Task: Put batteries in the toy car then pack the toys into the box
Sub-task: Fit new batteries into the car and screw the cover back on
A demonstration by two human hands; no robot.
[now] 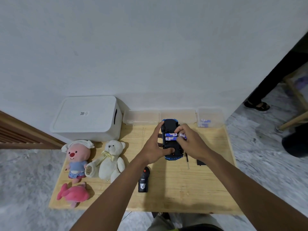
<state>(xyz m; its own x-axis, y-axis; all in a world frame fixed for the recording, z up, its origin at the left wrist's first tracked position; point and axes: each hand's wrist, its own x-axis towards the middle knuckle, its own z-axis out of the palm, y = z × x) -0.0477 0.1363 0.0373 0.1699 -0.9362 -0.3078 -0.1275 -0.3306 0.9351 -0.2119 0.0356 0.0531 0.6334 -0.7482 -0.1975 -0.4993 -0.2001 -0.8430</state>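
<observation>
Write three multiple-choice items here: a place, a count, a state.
1. The black plastic remote control lies: A) nearer the person than the blue toy car B) on a box C) in a tub.
2. Plush toys on the wooden table: A) two B) three C) five.
3. The car lies: A) on its wheels B) on its side C) underside up, battery bay uncovered.
Answers: A, it sits closer than the car; B, pink doll in blue dress, white teddy bear, pink fish; C, blue batteries show in its black underside.
</observation>
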